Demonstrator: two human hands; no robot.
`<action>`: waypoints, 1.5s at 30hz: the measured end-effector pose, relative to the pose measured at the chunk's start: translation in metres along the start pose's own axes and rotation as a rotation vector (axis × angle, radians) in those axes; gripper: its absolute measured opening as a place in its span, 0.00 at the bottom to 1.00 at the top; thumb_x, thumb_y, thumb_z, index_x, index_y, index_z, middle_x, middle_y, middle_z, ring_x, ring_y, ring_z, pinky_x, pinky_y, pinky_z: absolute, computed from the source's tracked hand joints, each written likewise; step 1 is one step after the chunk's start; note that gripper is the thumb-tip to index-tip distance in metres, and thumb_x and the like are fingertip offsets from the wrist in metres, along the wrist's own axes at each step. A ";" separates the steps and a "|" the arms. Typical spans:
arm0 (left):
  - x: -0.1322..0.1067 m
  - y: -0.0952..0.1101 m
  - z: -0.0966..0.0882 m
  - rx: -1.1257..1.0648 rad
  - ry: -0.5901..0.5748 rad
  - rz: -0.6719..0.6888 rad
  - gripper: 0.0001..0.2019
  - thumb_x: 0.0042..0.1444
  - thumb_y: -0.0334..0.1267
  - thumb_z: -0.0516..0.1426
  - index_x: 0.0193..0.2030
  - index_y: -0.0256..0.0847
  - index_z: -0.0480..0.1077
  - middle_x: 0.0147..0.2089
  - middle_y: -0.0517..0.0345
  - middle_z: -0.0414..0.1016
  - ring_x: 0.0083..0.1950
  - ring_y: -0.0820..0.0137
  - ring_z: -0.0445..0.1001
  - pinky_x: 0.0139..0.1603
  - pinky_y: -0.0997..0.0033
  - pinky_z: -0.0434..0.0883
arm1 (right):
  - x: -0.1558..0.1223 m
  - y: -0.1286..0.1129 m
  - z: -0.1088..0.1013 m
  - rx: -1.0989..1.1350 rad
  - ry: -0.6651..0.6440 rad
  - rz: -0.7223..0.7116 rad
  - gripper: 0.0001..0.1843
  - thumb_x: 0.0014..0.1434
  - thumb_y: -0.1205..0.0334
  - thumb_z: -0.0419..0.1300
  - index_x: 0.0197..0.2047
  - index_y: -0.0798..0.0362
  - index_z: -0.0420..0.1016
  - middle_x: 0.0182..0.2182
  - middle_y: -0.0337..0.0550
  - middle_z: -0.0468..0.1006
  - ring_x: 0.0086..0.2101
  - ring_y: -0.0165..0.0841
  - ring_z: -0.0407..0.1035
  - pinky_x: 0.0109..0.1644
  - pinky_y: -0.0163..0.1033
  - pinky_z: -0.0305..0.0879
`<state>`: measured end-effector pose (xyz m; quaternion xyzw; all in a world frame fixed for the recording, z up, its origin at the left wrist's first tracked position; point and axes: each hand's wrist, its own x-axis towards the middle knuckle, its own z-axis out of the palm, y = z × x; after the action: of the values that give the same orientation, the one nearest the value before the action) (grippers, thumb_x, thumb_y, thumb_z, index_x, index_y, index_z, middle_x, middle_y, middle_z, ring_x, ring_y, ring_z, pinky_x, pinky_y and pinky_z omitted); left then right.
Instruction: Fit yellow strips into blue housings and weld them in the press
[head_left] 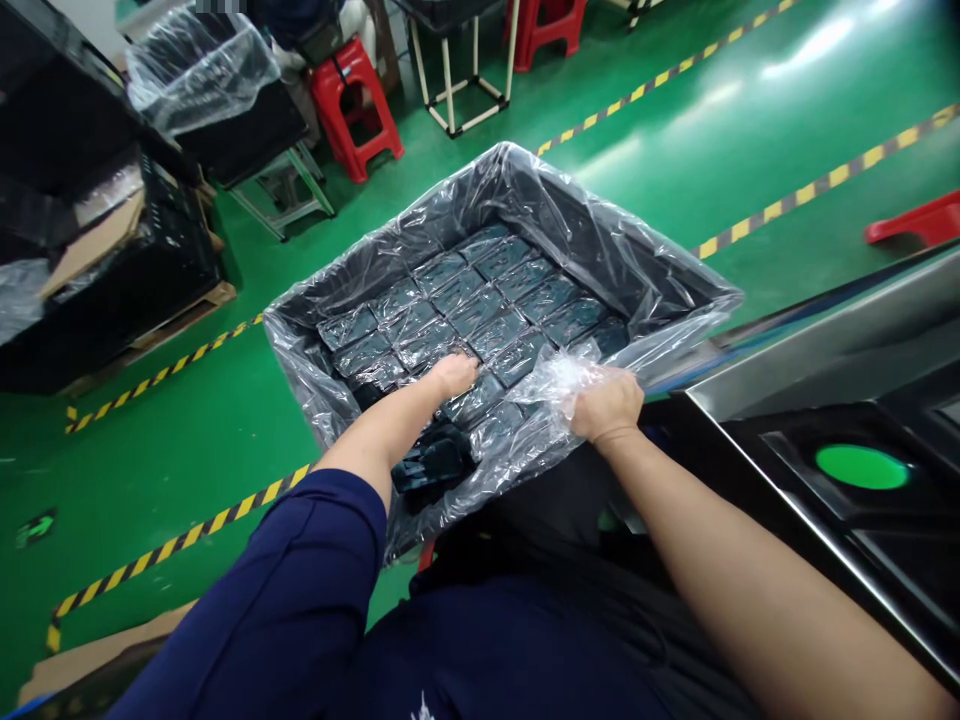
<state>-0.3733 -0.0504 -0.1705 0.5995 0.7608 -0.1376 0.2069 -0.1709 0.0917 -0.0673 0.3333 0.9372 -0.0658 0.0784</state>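
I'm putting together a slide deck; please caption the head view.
Left hand over rows of dark pieces in a plastic-lined bin, right hand gripping crumpled clear plastic.

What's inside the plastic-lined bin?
Rows of dark, shiny blocks, inside a clear liner. The left hand hides some; bunched plastic in the right hand partly covers others. Anything beneath the visible blocks can't be seen.

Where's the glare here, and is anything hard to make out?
Head view: bright glare streaks the green floor, upper right; highlights glint along the crinkled plastic liner; reflections and softness hide details of the dark pieces inside.
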 end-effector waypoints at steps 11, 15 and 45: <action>-0.055 -0.021 -0.035 -0.014 0.216 -0.080 0.14 0.65 0.31 0.47 0.48 0.35 0.72 0.46 0.46 0.74 0.46 0.65 0.74 0.49 0.67 0.69 | -0.004 -0.002 -0.008 -0.028 0.010 -0.069 0.14 0.55 0.60 0.59 0.41 0.55 0.81 0.39 0.53 0.82 0.44 0.48 0.76 0.48 0.43 0.67; -0.087 -0.028 -0.040 -0.022 0.311 -0.084 0.13 0.66 0.32 0.46 0.43 0.35 0.72 0.42 0.46 0.73 0.47 0.64 0.72 0.52 0.66 0.69 | -0.004 -0.001 -0.005 -0.020 0.010 -0.076 0.13 0.54 0.60 0.59 0.40 0.55 0.81 0.39 0.53 0.82 0.44 0.47 0.76 0.48 0.44 0.67; -0.248 -0.008 -0.070 -0.170 1.068 -0.309 0.08 0.62 0.34 0.54 0.32 0.41 0.72 0.32 0.57 0.78 0.36 0.70 0.76 0.39 0.72 0.71 | -0.006 -0.003 -0.008 -0.012 0.013 -0.035 0.13 0.55 0.61 0.59 0.39 0.57 0.81 0.37 0.57 0.81 0.42 0.49 0.76 0.45 0.44 0.67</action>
<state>-0.3434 -0.2322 0.0095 0.4487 0.8474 0.2179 -0.1819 -0.1686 0.0870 -0.0584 0.3168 0.9438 -0.0595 0.0729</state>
